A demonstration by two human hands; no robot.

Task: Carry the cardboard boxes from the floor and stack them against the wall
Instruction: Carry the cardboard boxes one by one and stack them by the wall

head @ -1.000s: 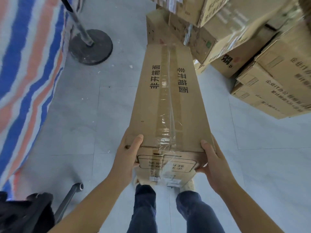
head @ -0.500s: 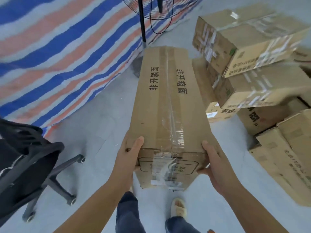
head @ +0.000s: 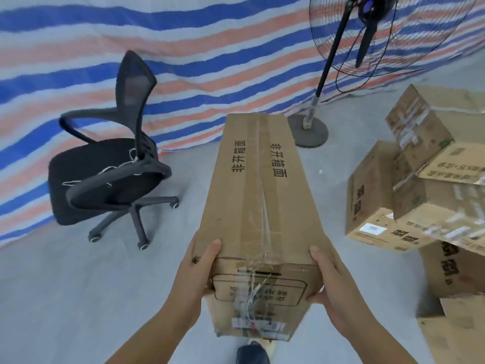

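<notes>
Overhead to floor: striped tarp is hanging across the whole far side, its hem meeting the grey floor. Floor is lying open at near left and in the strip between chair and fan.

Pile of cardboard boxes is sitting along the right edge of the floor, boxes resting on one another at tilted angles, the nearest corner just beside the carried box's right side.

Long box is being held off the floor, centre of view, its long axis pointing away toward the tarp, taped seam and printed characters facing up. Far end is reaching near the fan's round base.

Office chair is standing at left on the floor, near the tarp, well apart from the box.

Standing fan is leaning its pole up and right from its base, its cage at top right.

Left hand is gripping the near left corner, thumb lying on the top face, fingers wrapping the side out of sight. Right hand is gripping the near right corner likewise, thumb on the top edge.
</notes>
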